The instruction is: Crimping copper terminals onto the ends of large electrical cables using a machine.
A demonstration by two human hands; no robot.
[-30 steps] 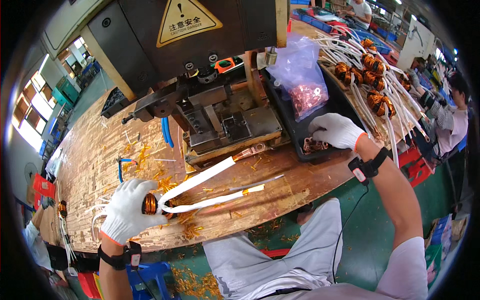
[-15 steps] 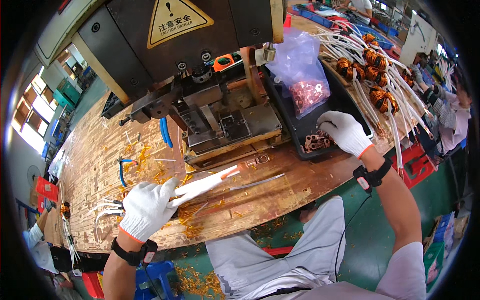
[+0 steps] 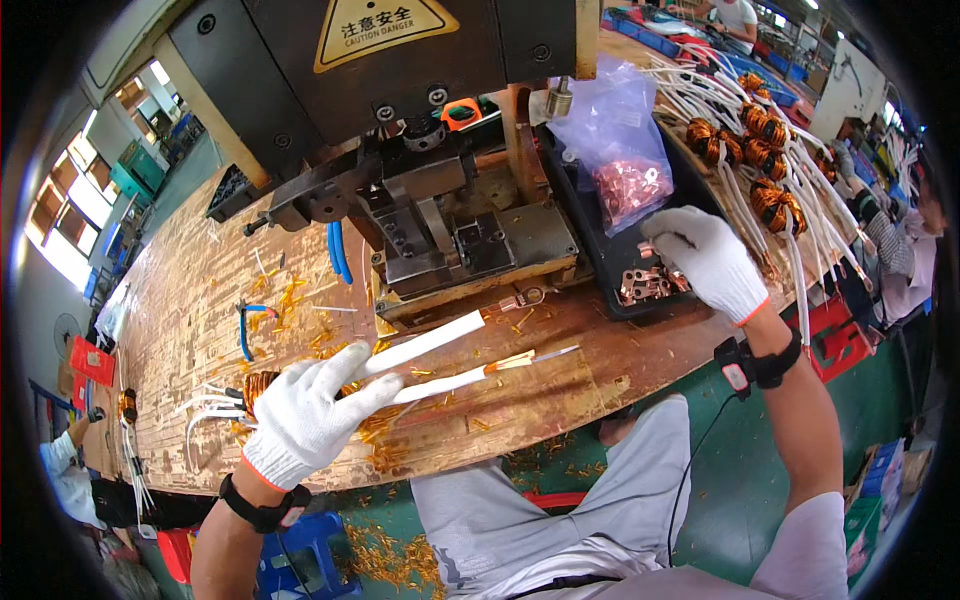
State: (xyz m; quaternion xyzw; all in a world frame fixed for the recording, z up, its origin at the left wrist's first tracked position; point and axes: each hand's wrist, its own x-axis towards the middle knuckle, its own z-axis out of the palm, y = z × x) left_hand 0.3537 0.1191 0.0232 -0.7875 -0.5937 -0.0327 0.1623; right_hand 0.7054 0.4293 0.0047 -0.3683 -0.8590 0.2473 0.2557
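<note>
- Copper coil (image 3: 262, 387) on the worktop (image 3: 620, 352), left of centre, partly hidden by the left hand (image 3: 322, 402).
- Left fingers closed around its white leads (image 3: 425, 347), both pointing right; the lower ends in frayed strands.
- Copper-coloured lug (image 3: 522, 299) just past the upper sleeve; joined or loose, cannot tell.
- Right hand (image 3: 703, 258) over black tray (image 3: 592, 240), fingers curled at a small copper piece (image 3: 647, 249); pinched or merely touched, cannot tell.
- Loose lugs (image 3: 650, 287) beneath; bagged lugs (image 3: 632, 190) behind.
- Risk, my judgement: a light pinch could drop the piece; frayed strands could splay or snag; yellow scraps (image 3: 385, 457) could cling.
- Room: worktop strip between the hands, bounded by press (image 3: 525, 243) behind and curved front edge; tray wall near right fingers; other coils (image 3: 776, 206) beyond.
</note>
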